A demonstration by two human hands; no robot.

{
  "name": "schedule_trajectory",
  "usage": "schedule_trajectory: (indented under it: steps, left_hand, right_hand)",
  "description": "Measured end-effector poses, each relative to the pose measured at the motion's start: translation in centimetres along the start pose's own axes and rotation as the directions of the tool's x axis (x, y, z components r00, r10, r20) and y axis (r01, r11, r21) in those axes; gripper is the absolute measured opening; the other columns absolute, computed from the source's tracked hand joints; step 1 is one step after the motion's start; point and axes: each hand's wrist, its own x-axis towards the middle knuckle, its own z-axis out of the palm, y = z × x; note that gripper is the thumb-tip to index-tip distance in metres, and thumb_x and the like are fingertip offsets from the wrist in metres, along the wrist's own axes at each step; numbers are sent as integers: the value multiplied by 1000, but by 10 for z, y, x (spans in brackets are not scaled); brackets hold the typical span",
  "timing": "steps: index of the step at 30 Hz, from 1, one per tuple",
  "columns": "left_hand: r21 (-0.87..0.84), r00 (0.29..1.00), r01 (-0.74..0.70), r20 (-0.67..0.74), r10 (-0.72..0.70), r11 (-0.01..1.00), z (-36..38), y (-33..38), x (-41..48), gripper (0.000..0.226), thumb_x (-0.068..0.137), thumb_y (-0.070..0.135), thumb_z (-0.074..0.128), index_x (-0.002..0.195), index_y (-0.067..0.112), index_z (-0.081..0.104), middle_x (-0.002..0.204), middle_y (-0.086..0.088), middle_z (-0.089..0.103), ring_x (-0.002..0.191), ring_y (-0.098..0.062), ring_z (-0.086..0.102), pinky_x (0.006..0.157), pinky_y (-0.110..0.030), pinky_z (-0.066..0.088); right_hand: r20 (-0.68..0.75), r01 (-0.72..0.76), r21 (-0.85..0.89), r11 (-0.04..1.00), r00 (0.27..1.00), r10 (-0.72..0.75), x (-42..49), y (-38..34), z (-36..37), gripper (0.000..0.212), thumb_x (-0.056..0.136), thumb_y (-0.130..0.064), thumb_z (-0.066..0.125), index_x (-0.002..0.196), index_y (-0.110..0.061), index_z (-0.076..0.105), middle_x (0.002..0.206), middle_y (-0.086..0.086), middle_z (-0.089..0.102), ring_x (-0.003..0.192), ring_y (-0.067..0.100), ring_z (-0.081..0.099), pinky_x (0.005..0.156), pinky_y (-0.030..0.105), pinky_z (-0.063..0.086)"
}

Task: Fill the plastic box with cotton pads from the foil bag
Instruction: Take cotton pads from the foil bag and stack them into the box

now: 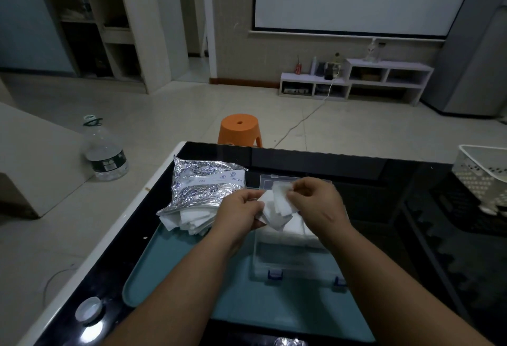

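While the black counter [370, 181] spreads under everything, your teal tray [175, 258] sits on it, carrying the clear plastic box [288, 258], which stands open with white pads already lying in its far half. Just left of the box lies the foil bag [203, 184], its near mouth spilling more pads. Above the box, your left hand [241, 211] is closed around a bunch of cotton pads [274, 208], and your right hand [315, 200] pinches the top of that same bunch.
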Motion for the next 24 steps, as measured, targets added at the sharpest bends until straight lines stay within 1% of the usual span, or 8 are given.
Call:
schedule_trajectory:
  steps: [4, 8, 10, 13, 15, 19, 21, 24]
  left_hand:
    - [-14, 998, -10, 58, 10, 1000, 1, 1, -3, 25, 88, -8, 52, 98, 6, 70, 83, -10, 71, 69, -17, 68, 58, -29, 56]
    - [-108, 994, 22, 112, -10, 994, 0, 3, -5, 18, 92, 2, 55, 94, 11, 70, 91, -12, 70, 79, -22, 67, 59, -30, 55]
    - [-69, 994, 9, 106, -2, 998, -1, 2, -4, 19, 89, 1, 59, 97, 15, 69, 99, -14, 69, 83, -24, 67, 61, -31, 55]
    - [-50, 997, 14, 71, -10, 999, -4, 1, -3, 32, 87, -11, 53, 102, 14, 66, 103, -14, 67, 85, -25, 65, 60, -29, 54]
    - [-67, 998, 31, 61, -27, 997, -6, 2, -4, 34, 87, -14, 48, 103, 11, 64, 100, -14, 66, 84, -25, 63, 58, -27, 54]
    - [-81, 999, 43, 17, -42, 996, -10, 4, -6, 31, 83, -16, 43, 89, 8, 61, 83, -13, 61, 72, -24, 59, 55, -27, 52]
    - [-46, 998, 0, -63, -3, 999, -11, 3, -6, 20, 81, -3, 46, 78, 11, 60, 77, -12, 59, 70, -24, 56, 55, -26, 48]
    - [115, 977, -150, -136, 166, 982, -12, -2, -7, 12, 70, 27, 54, 64, 20, 61, 72, -7, 64, 72, -23, 55, 64, -34, 41]
  right_hand:
    - [75, 31, -198, 980, 997, -16, 0, -1, 2, 18, 90, -21, 68, 108, -18, 71, 98, -5, 68, 87, 7, 61, 79, 23, 50]
    - [37, 25, -239, 971, 999, -17, -2, -3, 3, 18, 85, -21, 73, 96, -26, 60, 89, -9, 62, 85, 9, 60, 68, 20, 47]
    - [47, 39, -240, 970, 998, -29, -4, -5, 4, 21, 85, -22, 72, 95, -28, 55, 89, -10, 60, 85, 8, 59, 69, 20, 48]
    - [102, 11, -229, 973, 995, 13, -3, -3, 7, 29, 85, -24, 70, 111, -26, 56, 103, -9, 56, 97, 12, 57, 82, 27, 49]
    - [191, -68, -181, 981, 976, 103, -3, -2, 7, 37, 85, -23, 69, 119, -23, 55, 108, -5, 56, 99, 15, 56, 80, 28, 49]
    - [274, -53, -236, 970, 954, 119, -7, -3, 12, 18, 83, -21, 71, 96, -27, 61, 94, -1, 65, 85, 17, 62, 81, 38, 55]
    - [262, -6, -321, 947, 960, 95, -9, -4, 15, 16, 82, -20, 73, 89, -29, 60, 91, -2, 65, 83, 16, 63, 81, 39, 57]
    - [302, 11, -372, 928, 947, 109, -12, -6, 17, 25, 82, -16, 73, 79, -32, 54, 89, -4, 62, 82, 16, 64, 75, 35, 59]
